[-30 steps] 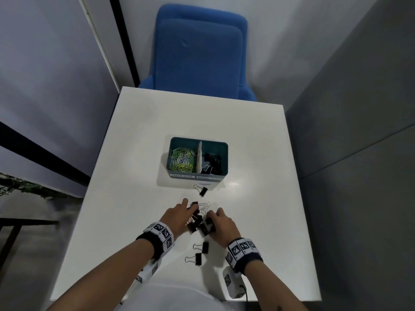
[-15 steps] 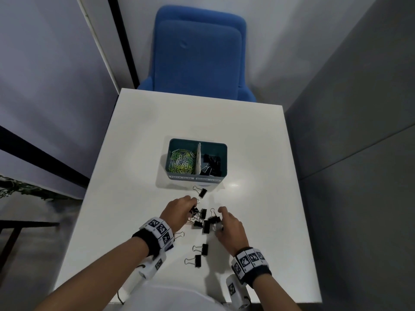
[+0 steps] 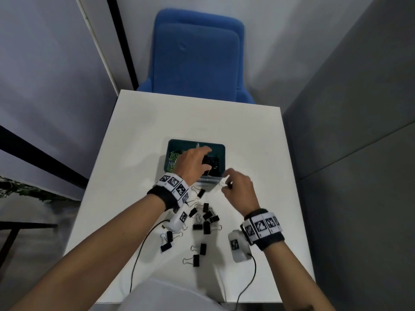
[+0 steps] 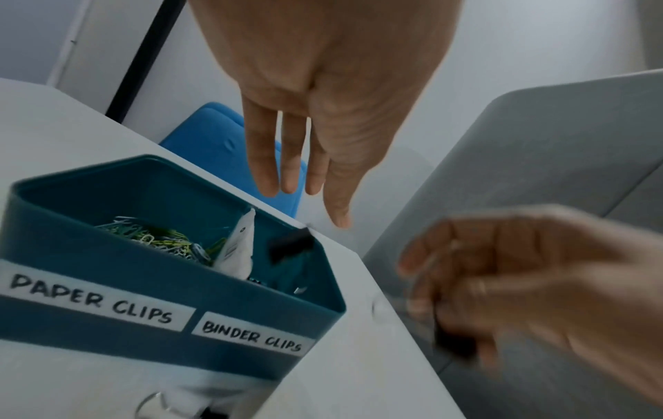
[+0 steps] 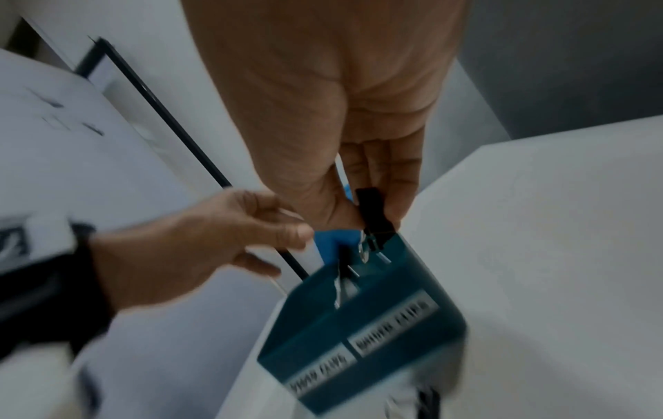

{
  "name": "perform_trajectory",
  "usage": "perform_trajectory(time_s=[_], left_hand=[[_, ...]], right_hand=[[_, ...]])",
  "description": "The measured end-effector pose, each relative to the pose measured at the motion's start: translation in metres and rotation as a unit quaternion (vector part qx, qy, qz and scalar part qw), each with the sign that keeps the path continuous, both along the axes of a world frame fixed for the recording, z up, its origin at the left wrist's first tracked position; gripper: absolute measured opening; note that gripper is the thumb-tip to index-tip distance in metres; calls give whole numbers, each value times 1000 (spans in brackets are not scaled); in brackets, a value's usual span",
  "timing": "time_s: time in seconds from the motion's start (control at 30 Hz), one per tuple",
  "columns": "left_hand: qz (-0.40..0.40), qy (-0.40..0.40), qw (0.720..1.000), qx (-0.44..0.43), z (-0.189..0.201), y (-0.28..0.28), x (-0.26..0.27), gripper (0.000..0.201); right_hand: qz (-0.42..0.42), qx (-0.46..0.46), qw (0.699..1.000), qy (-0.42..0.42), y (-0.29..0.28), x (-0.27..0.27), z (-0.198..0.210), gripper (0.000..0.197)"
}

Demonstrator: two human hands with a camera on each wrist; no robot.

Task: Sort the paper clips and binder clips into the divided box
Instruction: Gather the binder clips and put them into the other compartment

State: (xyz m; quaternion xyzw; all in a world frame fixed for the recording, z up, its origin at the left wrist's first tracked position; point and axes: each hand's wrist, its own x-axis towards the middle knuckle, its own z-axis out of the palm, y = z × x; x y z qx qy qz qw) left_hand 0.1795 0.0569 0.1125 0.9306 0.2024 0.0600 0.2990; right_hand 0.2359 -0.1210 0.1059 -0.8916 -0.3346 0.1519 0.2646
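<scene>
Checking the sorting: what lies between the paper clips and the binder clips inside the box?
A white divider stands between the coloured paper clips and a black binder clip in the teal box, clearest in the left wrist view.

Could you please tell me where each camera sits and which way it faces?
Head: above, looking down at the table, divided box, left hand, right hand.
Left wrist: along the left hand's straight fingers, over the box.
Right wrist: along the right hand pinching a binder clip.
Shared: both wrist views show the box labels.
</scene>
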Motion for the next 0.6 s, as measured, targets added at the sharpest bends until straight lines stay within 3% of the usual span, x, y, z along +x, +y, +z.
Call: perform_trajectory(time_s=[0.13, 0.23, 0.33, 0.43, 0.5, 0.6], left_hand=[[-6, 13, 1000, 11, -22, -5, -32, 22], [-46, 66, 997, 9, -45, -3, -72, 21], [-103, 205, 973, 33, -71, 2, -113, 47], [-142, 326, 934, 37, -95, 3, -147, 96], [-154, 364, 918, 37, -106, 0, -163, 119], [-160, 368, 914, 55, -118, -3, -175, 132]], right_hand=[[1, 76, 996, -40, 31, 25, 16, 31], [-12, 96, 995, -34, 38, 28, 17, 32], [5, 83, 996, -21, 30, 13, 4, 26], [82, -10, 997, -2, 12, -13, -24, 31], [146, -133, 980, 34, -1, -28, -47, 54], [195, -288, 932, 104, -17, -45, -82, 103]])
